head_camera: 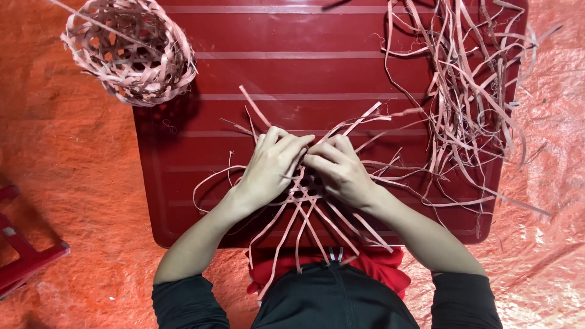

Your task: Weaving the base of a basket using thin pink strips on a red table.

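The left hand (271,167) and right hand (338,167) lie side by side, fingertips meeting, both pressed down flat with fingers curled onto the crossing centre of a partly woven mat of pale strips (304,210). The weave sits directly beneath the palms, its loose ends fanning out from under them toward the person's body and to either side. It rests on a dark red tabletop (304,61). A heap of loose strips (469,91) lies to the right; a finished woven basket (131,52) stands at the far left corner.
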